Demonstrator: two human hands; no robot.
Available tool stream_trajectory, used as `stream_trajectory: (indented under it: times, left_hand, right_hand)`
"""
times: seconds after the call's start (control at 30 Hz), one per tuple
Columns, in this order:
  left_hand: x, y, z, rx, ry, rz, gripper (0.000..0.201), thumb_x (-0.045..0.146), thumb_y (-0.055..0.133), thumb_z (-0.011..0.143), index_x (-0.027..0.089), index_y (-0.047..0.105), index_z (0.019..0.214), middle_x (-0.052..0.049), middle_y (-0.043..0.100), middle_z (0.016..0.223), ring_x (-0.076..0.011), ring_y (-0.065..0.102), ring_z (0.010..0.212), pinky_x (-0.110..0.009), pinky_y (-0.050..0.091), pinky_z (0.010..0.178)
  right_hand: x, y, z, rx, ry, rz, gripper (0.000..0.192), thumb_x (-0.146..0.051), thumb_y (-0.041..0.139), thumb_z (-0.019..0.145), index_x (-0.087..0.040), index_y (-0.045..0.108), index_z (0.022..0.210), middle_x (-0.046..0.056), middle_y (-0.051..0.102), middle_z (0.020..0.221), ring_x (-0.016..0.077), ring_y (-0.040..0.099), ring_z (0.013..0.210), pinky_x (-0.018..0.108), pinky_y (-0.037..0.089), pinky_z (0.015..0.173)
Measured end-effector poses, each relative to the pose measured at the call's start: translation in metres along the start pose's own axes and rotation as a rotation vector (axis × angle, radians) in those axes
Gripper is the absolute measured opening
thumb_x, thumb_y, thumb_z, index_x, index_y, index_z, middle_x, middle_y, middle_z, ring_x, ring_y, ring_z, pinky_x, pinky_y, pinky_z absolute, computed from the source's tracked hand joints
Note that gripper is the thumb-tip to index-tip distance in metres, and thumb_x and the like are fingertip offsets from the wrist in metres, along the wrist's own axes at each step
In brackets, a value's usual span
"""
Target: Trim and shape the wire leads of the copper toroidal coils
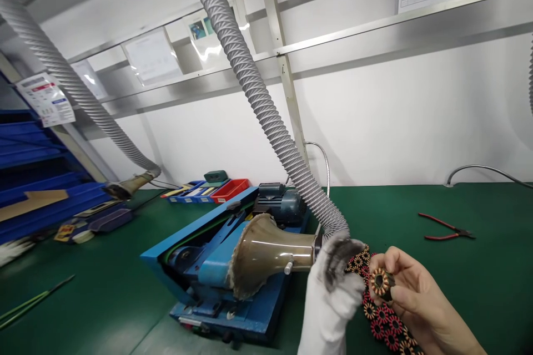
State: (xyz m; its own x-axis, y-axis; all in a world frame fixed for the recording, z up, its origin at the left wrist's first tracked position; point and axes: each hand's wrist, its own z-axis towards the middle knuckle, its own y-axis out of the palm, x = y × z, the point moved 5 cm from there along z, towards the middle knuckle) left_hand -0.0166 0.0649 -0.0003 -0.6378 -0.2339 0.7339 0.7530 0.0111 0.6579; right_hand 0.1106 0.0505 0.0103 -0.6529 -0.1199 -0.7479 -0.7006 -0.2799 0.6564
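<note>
My right hand (416,297), bare, pinches a small round copper-wound coil part (381,282) between thumb and fingers. My left hand (333,288) wears a white glove with dirty, darkened fingertips and is raised right beside that part, its fingers curled near it. Whether it touches the part is unclear. Below both hands lies a cluster of several similar red and copper wound parts (387,324) on the green bench mat (416,205).
A blue belt-sander machine (216,266) with a motor stands left of my hands. A grey ribbed hose (266,111) ends in a funnel hood (262,255) over it. Red-handled pliers (443,229) lie at right. Blue and red trays (208,191) sit at the back. A second hose (62,77) hangs at left.
</note>
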Motion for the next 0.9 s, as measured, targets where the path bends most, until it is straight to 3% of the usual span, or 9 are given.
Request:
stream_trajectory:
  times: [0.07, 0.17, 0.37, 0.43, 0.53, 0.6, 0.73, 0.8, 0.9]
  left_hand:
    - [-0.004, 0.003, -0.002, -0.020, -0.052, 0.111, 0.034, 0.013, 0.091, 0.044, 0.018, 0.080, 0.075, -0.010, 0.079, 0.081, -0.0228, 0.072, 0.067, -0.026, 0.055, 0.055]
    - [-0.005, 0.005, -0.006, 0.027, -0.007, 0.155, 0.016, 0.011, 0.086, 0.049, 0.017, 0.072, 0.053, -0.008, 0.078, 0.073, -0.0204, 0.071, 0.069, -0.025, 0.055, 0.063]
    - [0.010, -0.006, -0.007, 0.182, 0.179, -0.076, 0.019, 0.029, 0.088, 0.058, 0.022, 0.074, 0.069, -0.001, 0.075, 0.071, -0.0195, 0.072, 0.075, -0.031, 0.057, 0.077]
    - [0.015, -0.004, -0.005, 0.102, 0.165, -0.024, 0.019, 0.031, 0.086, 0.061, 0.023, 0.076, 0.076, -0.002, 0.076, 0.074, -0.0198, 0.073, 0.074, -0.030, 0.058, 0.075]
    - [0.010, 0.010, -0.005, -0.198, -0.007, 0.251, 0.024, 0.025, 0.082, 0.065, 0.021, 0.079, 0.089, -0.009, 0.078, 0.087, -0.0192, 0.070, 0.063, -0.027, 0.056, 0.056]
    - [0.014, 0.015, -0.007, -0.307, 0.084, 0.466, 0.018, 0.016, 0.074, 0.071, 0.021, 0.080, 0.088, -0.009, 0.078, 0.093, -0.0209, 0.071, 0.072, -0.029, 0.057, 0.065]
    - [0.034, 0.024, -0.013, -0.401, 0.533, 0.726, 0.020, 0.014, 0.061, 0.082, 0.024, 0.077, 0.084, -0.006, 0.077, 0.087, -0.0242, 0.067, 0.092, -0.037, 0.051, 0.089]
    - [0.039, 0.026, -0.014, -0.422, 0.579, 0.775, 0.019, 0.016, 0.059, 0.085, 0.024, 0.076, 0.082, -0.006, 0.076, 0.082, -0.0243, 0.066, 0.089, -0.037, 0.051, 0.088]
    - [0.043, 0.020, -0.012, -0.322, 0.501, 0.684, 0.019, 0.020, 0.062, 0.085, 0.024, 0.076, 0.073, -0.005, 0.075, 0.073, -0.0247, 0.067, 0.084, -0.034, 0.052, 0.083]
  right_hand:
    - [0.002, 0.000, 0.001, 0.005, -0.024, -0.024, 0.033, -0.031, 0.093, 0.059, -0.022, 0.065, 0.073, 0.001, 0.069, 0.085, 0.0128, 0.062, 0.072, 0.019, 0.049, 0.065]
    - [0.005, 0.003, 0.001, -0.007, -0.047, -0.033, 0.035, -0.031, 0.095, 0.055, -0.021, 0.065, 0.070, 0.002, 0.069, 0.082, 0.0154, 0.062, 0.076, 0.020, 0.049, 0.068]
    - [0.001, 0.003, -0.001, -0.021, 0.002, 0.012, 0.038, -0.034, 0.095, 0.054, -0.021, 0.065, 0.072, 0.001, 0.065, 0.080, 0.0128, 0.058, 0.064, 0.023, 0.050, 0.061]
    - [-0.002, -0.002, -0.002, -0.012, 0.004, 0.000, 0.037, -0.035, 0.094, 0.056, -0.021, 0.065, 0.074, 0.002, 0.065, 0.083, 0.0147, 0.060, 0.066, 0.026, 0.052, 0.063]
    - [-0.004, -0.006, -0.003, -0.032, 0.007, 0.030, 0.033, -0.033, 0.092, 0.061, -0.022, 0.066, 0.078, 0.002, 0.065, 0.086, 0.0141, 0.062, 0.068, 0.025, 0.053, 0.065]
    - [-0.004, -0.005, -0.003, -0.041, 0.015, 0.070, 0.030, -0.030, 0.092, 0.062, -0.023, 0.068, 0.078, 0.000, 0.065, 0.085, 0.0124, 0.062, 0.068, 0.023, 0.053, 0.066]
    - [-0.003, 0.001, -0.003, -0.019, 0.012, 0.060, 0.032, -0.030, 0.093, 0.058, -0.021, 0.068, 0.075, 0.000, 0.065, 0.081, 0.0114, 0.059, 0.067, 0.020, 0.051, 0.064]
    - [-0.003, 0.003, -0.003, -0.012, 0.008, 0.039, 0.034, -0.030, 0.095, 0.056, -0.019, 0.068, 0.074, 0.001, 0.065, 0.079, 0.0104, 0.056, 0.066, 0.018, 0.050, 0.062]
    - [-0.003, 0.003, -0.003, -0.020, 0.019, 0.032, 0.035, -0.029, 0.095, 0.054, -0.019, 0.069, 0.074, 0.001, 0.066, 0.077, 0.0090, 0.055, 0.061, 0.018, 0.048, 0.059]
